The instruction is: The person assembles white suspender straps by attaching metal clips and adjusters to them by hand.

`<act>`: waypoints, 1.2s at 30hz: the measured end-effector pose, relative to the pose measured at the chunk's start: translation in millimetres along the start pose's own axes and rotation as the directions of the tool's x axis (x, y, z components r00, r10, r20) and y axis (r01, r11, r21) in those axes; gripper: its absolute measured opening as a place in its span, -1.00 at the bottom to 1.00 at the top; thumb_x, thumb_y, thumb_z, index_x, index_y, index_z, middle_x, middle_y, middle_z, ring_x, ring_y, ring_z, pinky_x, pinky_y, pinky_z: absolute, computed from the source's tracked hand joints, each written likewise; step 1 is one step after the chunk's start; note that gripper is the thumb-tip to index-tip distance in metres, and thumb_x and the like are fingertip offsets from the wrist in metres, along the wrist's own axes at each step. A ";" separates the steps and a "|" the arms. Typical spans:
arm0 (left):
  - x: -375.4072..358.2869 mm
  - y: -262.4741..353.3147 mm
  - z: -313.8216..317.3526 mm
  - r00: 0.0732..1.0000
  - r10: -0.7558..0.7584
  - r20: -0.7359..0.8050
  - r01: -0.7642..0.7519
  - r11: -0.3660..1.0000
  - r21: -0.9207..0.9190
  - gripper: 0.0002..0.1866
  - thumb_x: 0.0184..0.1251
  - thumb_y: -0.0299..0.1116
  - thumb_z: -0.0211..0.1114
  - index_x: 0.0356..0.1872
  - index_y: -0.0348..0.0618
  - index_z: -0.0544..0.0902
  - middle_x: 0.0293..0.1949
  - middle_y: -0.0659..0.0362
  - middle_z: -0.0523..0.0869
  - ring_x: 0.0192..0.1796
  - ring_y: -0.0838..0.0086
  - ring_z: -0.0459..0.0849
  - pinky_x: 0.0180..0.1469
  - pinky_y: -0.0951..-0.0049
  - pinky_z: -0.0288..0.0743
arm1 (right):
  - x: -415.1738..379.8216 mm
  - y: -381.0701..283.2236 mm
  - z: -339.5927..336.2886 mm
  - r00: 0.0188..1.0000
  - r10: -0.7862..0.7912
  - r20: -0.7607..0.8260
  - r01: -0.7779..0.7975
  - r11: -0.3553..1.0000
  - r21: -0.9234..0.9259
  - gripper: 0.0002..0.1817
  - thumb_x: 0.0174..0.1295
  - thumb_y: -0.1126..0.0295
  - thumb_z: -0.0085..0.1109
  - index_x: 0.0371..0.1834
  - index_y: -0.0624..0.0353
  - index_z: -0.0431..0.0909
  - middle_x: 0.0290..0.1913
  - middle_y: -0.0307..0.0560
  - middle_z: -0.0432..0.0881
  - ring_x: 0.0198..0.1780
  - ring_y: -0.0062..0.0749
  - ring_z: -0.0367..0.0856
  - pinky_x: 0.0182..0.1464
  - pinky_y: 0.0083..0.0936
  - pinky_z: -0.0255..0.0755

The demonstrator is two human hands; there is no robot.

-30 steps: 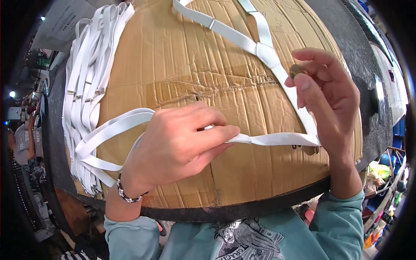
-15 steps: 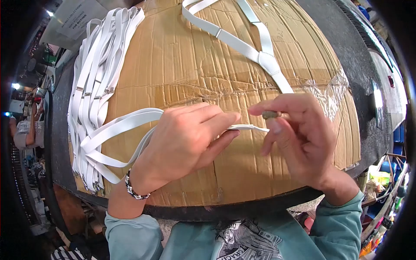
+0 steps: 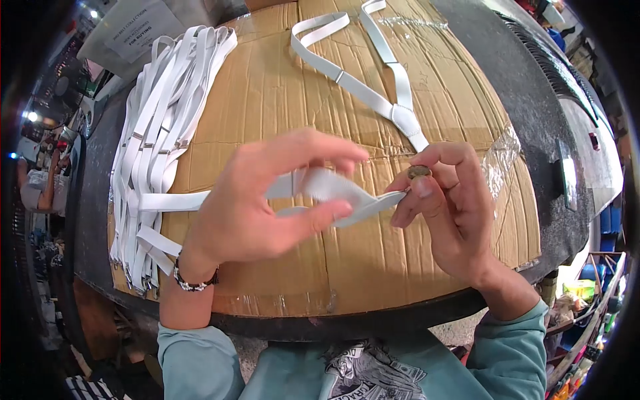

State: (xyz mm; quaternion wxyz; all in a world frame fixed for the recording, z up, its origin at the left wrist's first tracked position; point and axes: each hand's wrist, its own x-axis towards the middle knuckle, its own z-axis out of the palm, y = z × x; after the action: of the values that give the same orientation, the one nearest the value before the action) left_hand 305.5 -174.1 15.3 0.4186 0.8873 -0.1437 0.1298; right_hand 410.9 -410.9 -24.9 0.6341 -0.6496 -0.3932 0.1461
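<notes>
Pinched between the fingers of my right hand point(image 3: 460, 207) is the end of a pair of white elastic suspenders point(image 3: 347, 195), together with a small round brownish piece point(image 3: 419, 171) whose kind does not show. The straps run leftward from there, past my left hand point(image 3: 260, 200), toward the pile. My left hand is open and slightly blurred, thumb and fingers spread on either side of the straps. Farther back on the cardboard point(image 3: 267, 87) lies another pair of white suspenders point(image 3: 363, 87), its Y-shaped back patch point(image 3: 405, 119) just beyond my right hand.
A thick pile of white suspenders point(image 3: 160, 127) with metal clips covers the left side of the cardboard. Behind it stands a pale printed bag point(image 3: 137, 33). A flat dark, shiny-edged object point(image 3: 567, 175) rests on the black table point(image 3: 513, 87) at right. Another person point(image 3: 47, 183) is far left.
My left hand has opened from its closed grip on the straps, and the straps have spread apart. My right hand keeps its pinch, with the round piece now turned more toward me.
</notes>
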 end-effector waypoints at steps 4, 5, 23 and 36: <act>1.5 -4.6 7.8 0.970 0.212 -0.114 -0.177 0.949 0.262 -0.52 0.27 -0.54 0.49 0.24 -0.21 0.69 0.21 -0.02 0.72 0.17 0.16 0.72 0.22 0.25 0.57 | 3.8 -1.9 0.5 0.992 0.126 -0.008 -0.123 0.974 0.189 -0.80 0.67 0.44 -0.04 0.20 0.30 0.34 -0.20 0.04 0.71 -0.37 -0.47 0.75 -0.32 -0.57 0.63; 0.7 -7.2 11.5 0.962 0.254 -0.094 -0.210 0.918 0.336 -0.54 0.32 -0.48 0.47 0.26 -0.22 0.68 0.22 -0.03 0.71 0.19 0.13 0.70 0.24 0.22 0.56 | 4.8 -1.4 0.8 0.985 0.172 -0.012 -0.164 0.955 0.246 -0.80 0.67 0.43 -0.04 0.21 0.30 0.33 -0.19 0.05 0.71 -0.36 -0.46 0.75 -0.32 -0.56 0.64; -16.9 -2.7 55.5 0.993 0.100 -0.054 -0.075 0.933 0.352 -0.42 0.19 -0.19 0.63 0.14 -0.32 0.64 0.07 -0.03 0.72 0.02 0.13 0.72 0.15 0.09 0.53 | 4.1 12.1 5.3 0.969 0.192 0.155 -0.237 0.903 0.359 -0.80 0.71 0.37 -0.11 0.22 0.23 0.26 -0.10 0.09 0.70 -0.27 -0.44 0.76 -0.18 -0.52 0.68; -14.1 -14.8 59.2 0.924 0.321 -0.206 -0.178 0.841 0.511 -0.41 0.19 -0.52 0.48 0.31 -0.28 0.65 0.31 -0.11 0.61 0.19 0.06 0.68 0.26 0.04 0.54 | 5.6 10.3 3.3 0.973 0.220 0.075 -0.232 0.931 0.283 -0.78 0.70 0.38 -0.07 0.22 0.27 0.27 -0.05 0.12 0.70 -0.17 -0.35 0.82 -0.09 -0.48 0.73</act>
State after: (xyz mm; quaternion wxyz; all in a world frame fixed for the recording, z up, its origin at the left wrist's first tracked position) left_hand 304.4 -209.2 -36.5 0.1792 0.9086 -0.1608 0.3412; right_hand 415.6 -403.5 -33.3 0.6931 -0.5873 -0.3033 0.2877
